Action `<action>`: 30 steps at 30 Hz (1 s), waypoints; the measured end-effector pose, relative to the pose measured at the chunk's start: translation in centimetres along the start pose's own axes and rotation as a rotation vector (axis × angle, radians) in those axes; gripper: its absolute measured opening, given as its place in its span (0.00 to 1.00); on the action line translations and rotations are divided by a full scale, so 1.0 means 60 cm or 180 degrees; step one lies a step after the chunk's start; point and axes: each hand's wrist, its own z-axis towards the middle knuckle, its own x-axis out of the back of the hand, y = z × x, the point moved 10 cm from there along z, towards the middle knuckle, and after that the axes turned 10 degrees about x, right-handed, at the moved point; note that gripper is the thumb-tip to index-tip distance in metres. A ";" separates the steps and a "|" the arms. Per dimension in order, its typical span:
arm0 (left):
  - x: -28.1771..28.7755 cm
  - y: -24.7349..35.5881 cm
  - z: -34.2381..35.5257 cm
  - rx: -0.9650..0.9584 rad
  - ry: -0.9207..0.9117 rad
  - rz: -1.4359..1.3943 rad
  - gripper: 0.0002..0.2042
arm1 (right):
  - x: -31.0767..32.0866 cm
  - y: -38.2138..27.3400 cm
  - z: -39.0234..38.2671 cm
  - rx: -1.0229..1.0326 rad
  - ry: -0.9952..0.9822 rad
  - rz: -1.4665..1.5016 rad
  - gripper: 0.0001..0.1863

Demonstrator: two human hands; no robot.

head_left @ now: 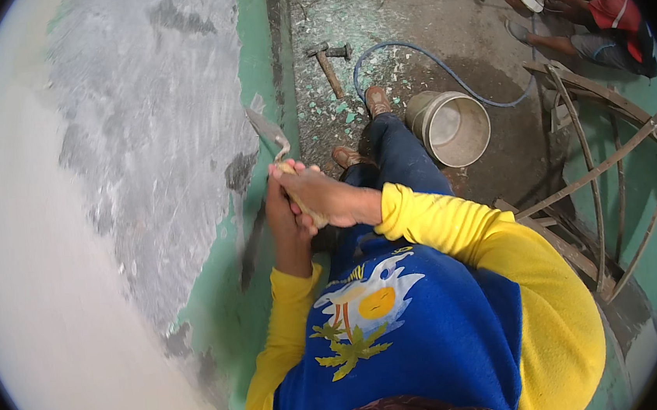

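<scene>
Both of my hands are closed around the wooden handle of a pointed trowel (265, 127), in front of my waist. My right hand (330, 195) wraps over the handle from the right. Close against it, my left hand (286, 223) grips from the left, with its fingers partly hidden. The metal blade points up and away, beside the wall (152, 134) at my left. Rough grey plaster covers much of that wall, with a smooth pale area and green paint along its edges. Whether the blade touches the wall, I cannot tell.
A hammer (328, 72) lies among paint chips on the floor. The pale bucket (424, 122) stands beside my leg, near a blue hose (441, 64). At right is a stack of wooden poles (593, 174). Another person (602, 25) works with buckets at the far right.
</scene>
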 end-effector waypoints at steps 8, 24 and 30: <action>0.047 0.021 0.327 0.0478 -0.0229 0.0162 0.18 | 0.111 -0.037 0.255 0.0004 -0.0219 0.0688 0.20; 0.063 0.003 0.069 0.0170 -0.0478 0.0185 0.20 | 0.002 0.019 0.045 0.0056 0.0027 0.0132 0.26; 0.032 -0.032 -0.021 -0.0015 0.0133 -0.0119 0.18 | -0.012 0.020 -0.041 -0.0196 -0.0233 -0.0002 0.25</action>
